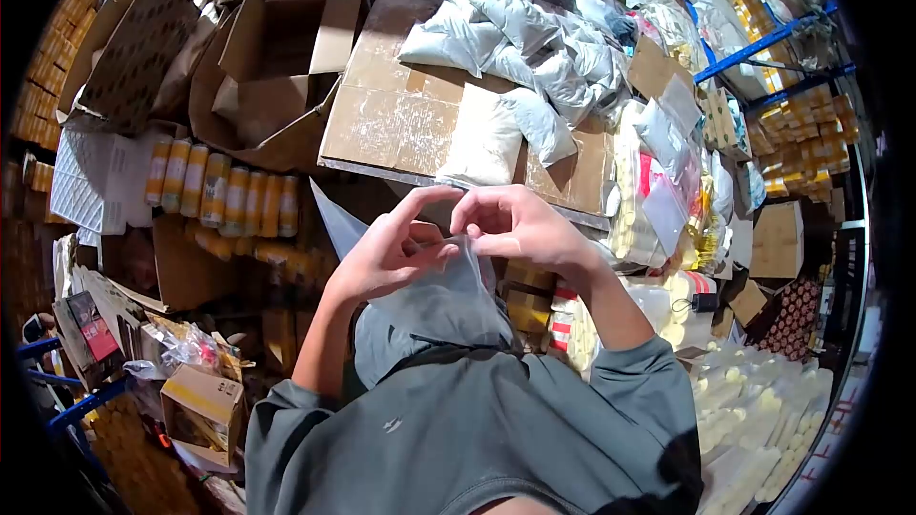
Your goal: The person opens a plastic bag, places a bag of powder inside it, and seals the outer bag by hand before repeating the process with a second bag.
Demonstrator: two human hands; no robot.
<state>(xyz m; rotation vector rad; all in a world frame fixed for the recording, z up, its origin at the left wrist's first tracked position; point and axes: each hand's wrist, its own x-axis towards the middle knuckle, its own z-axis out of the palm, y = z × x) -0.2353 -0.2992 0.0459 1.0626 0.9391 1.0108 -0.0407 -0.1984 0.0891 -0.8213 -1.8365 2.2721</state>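
Note:
Both hands are raised in front of my body, close together, at the near edge of a cardboard-covered table (382, 124). My left hand (405, 243) has its fingers curled and pinched on the top edge of a translucent plastic bag (444, 296). My right hand (510, 224) pinches the same edge beside it, with its fingertips nearly meeting the left ones. The bag hangs below the hands over my lap. Just beyond them lies a cream-coloured filled bag (482, 138), with a white filled pouch (539, 124) touching it.
More white pouches (510, 24) are heaped at the back of the table. Open cardboard boxes (272, 62) stand at the left, above a row of yellow-labelled rolls (215, 191). Blue shelving (763, 48) is at the right, and pale wrapped tubes (754, 410) lie at the lower right.

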